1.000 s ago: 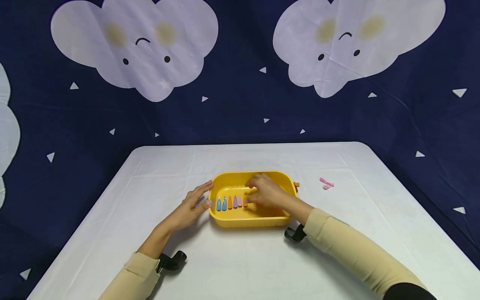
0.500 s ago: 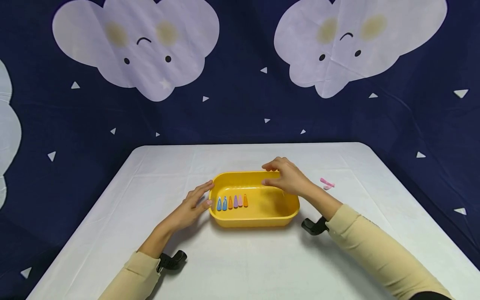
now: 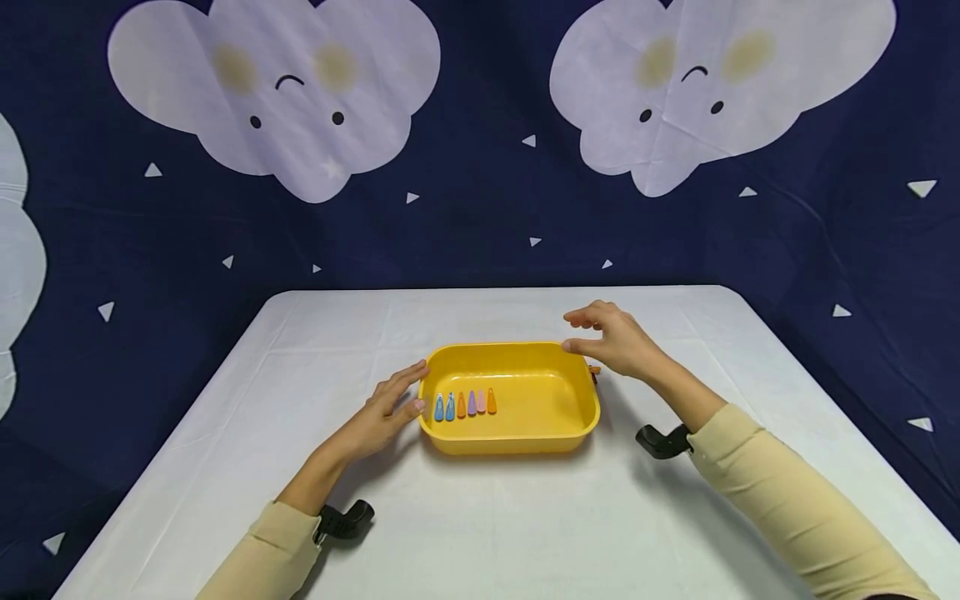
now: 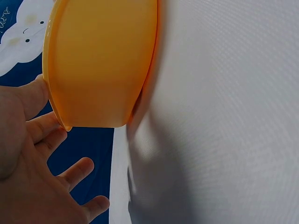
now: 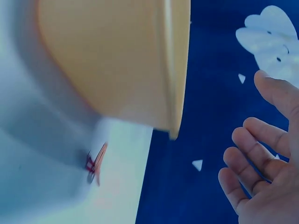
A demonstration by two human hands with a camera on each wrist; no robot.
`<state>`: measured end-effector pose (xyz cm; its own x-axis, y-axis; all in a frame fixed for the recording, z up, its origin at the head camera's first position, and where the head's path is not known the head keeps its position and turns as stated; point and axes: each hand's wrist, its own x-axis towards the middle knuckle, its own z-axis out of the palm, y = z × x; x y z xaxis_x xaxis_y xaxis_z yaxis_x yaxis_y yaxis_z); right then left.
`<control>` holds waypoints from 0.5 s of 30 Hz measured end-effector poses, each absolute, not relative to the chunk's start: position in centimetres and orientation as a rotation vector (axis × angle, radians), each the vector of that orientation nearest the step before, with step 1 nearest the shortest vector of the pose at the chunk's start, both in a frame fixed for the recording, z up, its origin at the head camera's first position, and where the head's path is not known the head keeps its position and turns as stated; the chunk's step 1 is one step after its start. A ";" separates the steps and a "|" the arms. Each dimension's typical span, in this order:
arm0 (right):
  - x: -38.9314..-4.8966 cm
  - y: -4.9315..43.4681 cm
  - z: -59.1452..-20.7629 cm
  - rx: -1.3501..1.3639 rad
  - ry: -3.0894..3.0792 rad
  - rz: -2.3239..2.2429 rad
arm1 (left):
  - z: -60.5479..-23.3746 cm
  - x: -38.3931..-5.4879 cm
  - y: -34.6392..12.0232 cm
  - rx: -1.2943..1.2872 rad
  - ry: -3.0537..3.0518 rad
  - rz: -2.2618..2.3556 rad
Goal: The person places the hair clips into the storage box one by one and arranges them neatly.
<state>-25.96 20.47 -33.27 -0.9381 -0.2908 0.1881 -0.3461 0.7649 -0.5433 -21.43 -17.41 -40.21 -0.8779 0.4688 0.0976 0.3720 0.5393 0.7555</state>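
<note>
A yellow plastic tub (image 3: 532, 408) stands on the white table. Inside, toward its left side, several snap hair clips (image 3: 472, 403) lie upright in a row: blue ones at the left, then orange, purple, pink and orange. My left hand (image 3: 382, 417) touches the tub's left rim with thumb and fingers, the fingers mostly straight; the left wrist view shows the thumb at the rim (image 4: 46, 60). Over the back right corner my right hand (image 3: 618, 340) is raised with parted fingers. Its palm and fingers (image 5: 250, 170) hold nothing in the right wrist view.
Orange and dark red clips (image 5: 96, 163) lie on the table just beyond the tub's right end, partly hidden in the head view. A white cloth (image 3: 337, 350) covers the table. Behind it hangs a dark blue curtain (image 3: 480, 242) with clouds.
My right hand has left the row of clips, rising out of the tub and moving right and back. It now hides the pink clips on the table. My left hand has stayed put.
</note>
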 end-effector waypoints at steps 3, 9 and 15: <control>-26.2 21.3 -33.7 0.493 -2.867 0.912 | -40.2 -21.4 -17.4 0.715 2.642 1.268; -26.8 22.8 -34.3 0.427 -2.900 0.950 | -40.0 -21.3 -17.4 0.691 2.631 1.276; -27.5 24.5 -35.6 0.389 -2.939 0.919 | -39.8 -21.2 -17.4 0.689 2.635 1.273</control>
<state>-27.53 24.46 -35.56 -0.9679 -0.2259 0.1102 -0.2484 0.7932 -0.5561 -21.23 -17.38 -39.77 -0.8862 0.4572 0.0749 0.3428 0.5385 0.7697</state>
